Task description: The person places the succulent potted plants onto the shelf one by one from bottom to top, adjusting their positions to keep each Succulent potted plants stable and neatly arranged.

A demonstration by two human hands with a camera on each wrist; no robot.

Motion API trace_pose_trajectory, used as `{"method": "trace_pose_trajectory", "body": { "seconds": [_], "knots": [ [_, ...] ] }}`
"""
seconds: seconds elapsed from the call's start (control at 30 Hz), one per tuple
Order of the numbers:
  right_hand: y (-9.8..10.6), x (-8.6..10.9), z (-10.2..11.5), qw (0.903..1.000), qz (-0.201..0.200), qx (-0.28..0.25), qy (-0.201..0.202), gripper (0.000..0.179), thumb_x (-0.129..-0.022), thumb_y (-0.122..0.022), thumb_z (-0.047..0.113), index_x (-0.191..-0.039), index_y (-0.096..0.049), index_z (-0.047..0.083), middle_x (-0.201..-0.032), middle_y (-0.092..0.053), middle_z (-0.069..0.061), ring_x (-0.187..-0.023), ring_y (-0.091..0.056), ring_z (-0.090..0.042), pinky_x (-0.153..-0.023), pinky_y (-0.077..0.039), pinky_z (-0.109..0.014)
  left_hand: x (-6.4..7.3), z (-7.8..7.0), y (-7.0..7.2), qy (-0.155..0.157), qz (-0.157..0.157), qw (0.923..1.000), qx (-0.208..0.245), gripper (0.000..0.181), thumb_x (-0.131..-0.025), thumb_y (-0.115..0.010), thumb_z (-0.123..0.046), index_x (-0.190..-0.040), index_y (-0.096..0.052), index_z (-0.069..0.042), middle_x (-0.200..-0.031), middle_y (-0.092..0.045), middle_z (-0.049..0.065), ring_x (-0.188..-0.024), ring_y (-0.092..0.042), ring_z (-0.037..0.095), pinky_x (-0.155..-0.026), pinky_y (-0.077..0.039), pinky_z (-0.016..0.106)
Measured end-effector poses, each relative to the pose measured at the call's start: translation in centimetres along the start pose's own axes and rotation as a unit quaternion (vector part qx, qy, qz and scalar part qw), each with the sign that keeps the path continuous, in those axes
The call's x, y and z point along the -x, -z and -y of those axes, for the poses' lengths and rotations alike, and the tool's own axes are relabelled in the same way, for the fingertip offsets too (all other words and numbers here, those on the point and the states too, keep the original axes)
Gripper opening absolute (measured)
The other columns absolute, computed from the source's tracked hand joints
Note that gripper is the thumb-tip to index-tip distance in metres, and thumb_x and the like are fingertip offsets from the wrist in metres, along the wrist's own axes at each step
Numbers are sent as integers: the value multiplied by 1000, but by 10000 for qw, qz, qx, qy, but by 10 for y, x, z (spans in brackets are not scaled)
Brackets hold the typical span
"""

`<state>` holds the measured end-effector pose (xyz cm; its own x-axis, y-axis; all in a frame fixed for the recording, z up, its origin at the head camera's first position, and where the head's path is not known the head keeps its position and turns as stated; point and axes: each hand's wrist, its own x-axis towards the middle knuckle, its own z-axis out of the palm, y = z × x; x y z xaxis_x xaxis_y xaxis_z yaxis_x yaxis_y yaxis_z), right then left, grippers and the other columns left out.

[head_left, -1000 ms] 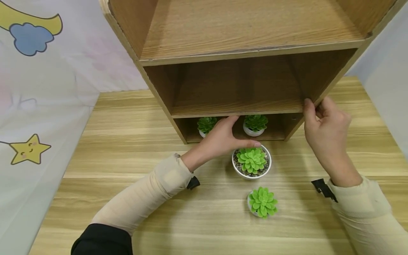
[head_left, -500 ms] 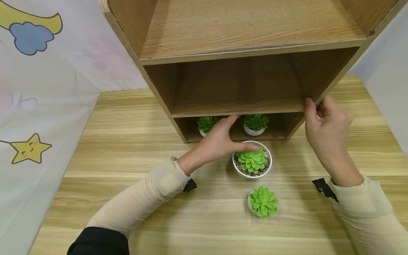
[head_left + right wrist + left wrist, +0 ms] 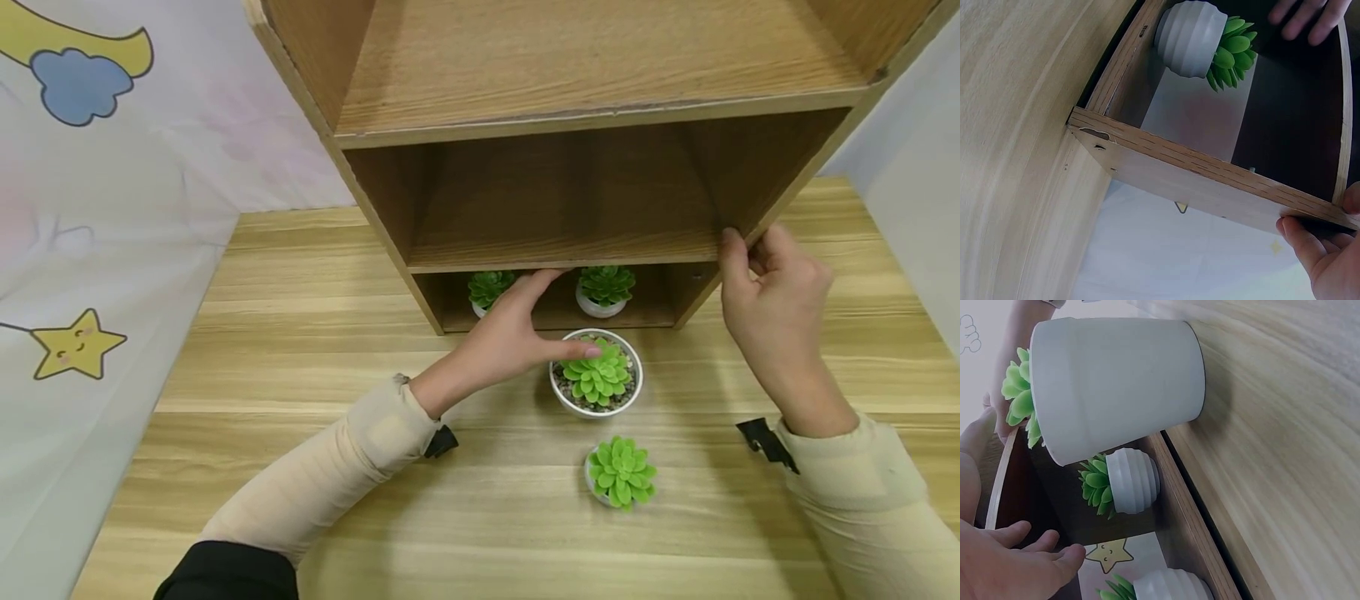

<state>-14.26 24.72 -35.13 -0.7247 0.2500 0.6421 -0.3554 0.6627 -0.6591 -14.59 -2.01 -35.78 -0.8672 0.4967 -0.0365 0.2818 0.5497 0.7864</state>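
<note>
My left hand (image 3: 498, 337) reaches to the opening of the shelf unit's lowest compartment, fingers loosely extended and overlapping the middle board's edge. Its thumb passes above a larger white pot (image 3: 1116, 387) with a light green succulent (image 3: 597, 379), just outside the shelf. Nothing lies between its fingers in the left wrist view. My right hand (image 3: 780, 317) grips the front edge of the shelf's right side panel (image 3: 1210, 165), thumb inside and fingers outside. Two small ribbed white pots with darker succulents stand inside: the right plant (image 3: 606, 286) and the left plant (image 3: 490, 288), partly hidden by my left hand.
A smaller potted succulent (image 3: 621, 472) stands on the wood-grain surface (image 3: 480, 525) in front of the larger pot. The brown shelf unit (image 3: 592, 117) rises over the hands. A cloth with a star print (image 3: 78, 343) hangs at the left.
My left thumb has drawn slightly left and toward me, now over the larger succulent's leaves. The right hand keeps its grip on the panel. The whole head view has shifted a little.
</note>
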Motion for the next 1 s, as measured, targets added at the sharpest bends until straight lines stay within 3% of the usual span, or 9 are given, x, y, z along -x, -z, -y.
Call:
{"method": "trace_pose_trajectory", "body": {
  "seconds": [0.37,0.57,0.8,1.0],
  "knots": [
    [-2,0,0,10000,-27,4,78,19,-94,-58,5,-96,-70,-10,-87,-71,-19,-77,-57,15,-64,-42,-6,3,3,2,34,-99,9999,-32,102,-72,-81,-59,-154,-31,-24,-153,-33,1,-138,-32,17,-106,-35,43],
    [-2,0,0,9999,-24,-11,117,19,-95,-58,5,-95,-70,-10,-86,-71,-18,-78,-58,13,-65,-42,-6,8,6,3,-138,-99,9998,136,99,-72,-83,-54,-153,-33,-26,-152,-33,-3,-137,-34,17,-106,-35,39],
    [-1,1,-1,9998,-88,39,146,19,-95,-58,6,-94,-70,-9,-86,-71,-17,-78,-60,11,-64,-41,-5,8,8,4,-616,-77,9959,652,95,-75,-86,-41,-151,-35,-15,-145,-44,-1,-132,-40,15,-106,-32,27],
    [-1,1,-1,9999,-83,66,135,19,-95,-58,6,-93,-69,-9,-84,-71,-18,-75,-57,15,-63,-40,-5,8,11,3,-779,-52,9933,855,97,-75,-87,-36,-152,-33,-12,-144,-45,2,-132,-41,19,-106,-34,29]
  ]
}}
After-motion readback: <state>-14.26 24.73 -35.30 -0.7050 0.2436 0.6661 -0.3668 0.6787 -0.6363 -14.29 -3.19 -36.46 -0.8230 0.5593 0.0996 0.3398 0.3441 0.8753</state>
